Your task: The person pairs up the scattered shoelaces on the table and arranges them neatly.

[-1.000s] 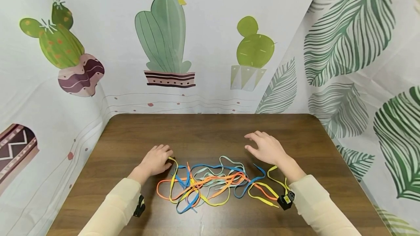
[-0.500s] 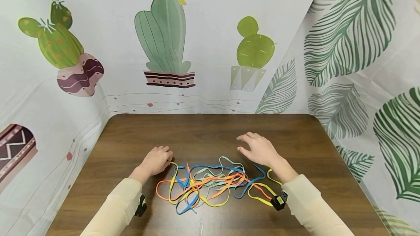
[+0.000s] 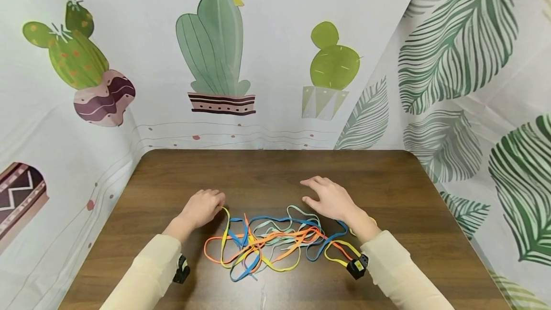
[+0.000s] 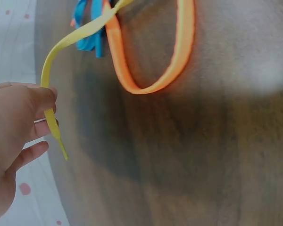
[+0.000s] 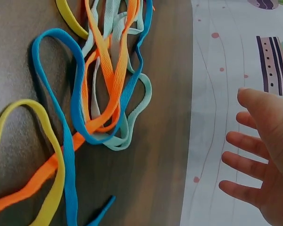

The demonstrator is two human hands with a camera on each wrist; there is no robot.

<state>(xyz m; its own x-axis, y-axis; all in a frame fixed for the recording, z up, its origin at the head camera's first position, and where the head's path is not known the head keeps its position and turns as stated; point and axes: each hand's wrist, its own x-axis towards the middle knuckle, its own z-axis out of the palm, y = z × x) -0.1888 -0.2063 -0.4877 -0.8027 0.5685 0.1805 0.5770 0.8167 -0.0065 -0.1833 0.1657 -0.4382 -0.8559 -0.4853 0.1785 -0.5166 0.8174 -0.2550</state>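
A loose tangle of flat laces (image 3: 275,239) lies on the brown desk (image 3: 258,171). I take the middle of this tangle as the centre of a clock, with twelve at the far side of the desk, as it is seen from the head.

At ten o'clock is the left hand (image 3: 201,208). Its thumb and forefinger pinch the yellow lace (image 4: 85,31) near one end; the short tip hangs free below the grip, and the other fingers stand a little apart. From this hand the yellow lace runs into the tangle, with a loop at six o'clock and another part near four o'clock.

At two o'clock is the right hand (image 3: 329,200). Its fingers are spread and nearly straight, the thumb well apart from them, and they hold nothing. I cannot tell how high it is above the desk.

The orange lace (image 4: 185,33) makes a round bend at nine o'clock. The blue lace (image 5: 70,179) bends at seven o'clock and again at three o'clock. The pale green lace (image 5: 146,90) lies mostly in the middle, with one loop at one o'clock.

Behind the desk, towards twelve o'clock, hangs a white cloth (image 3: 280,51) with printed cactuses.
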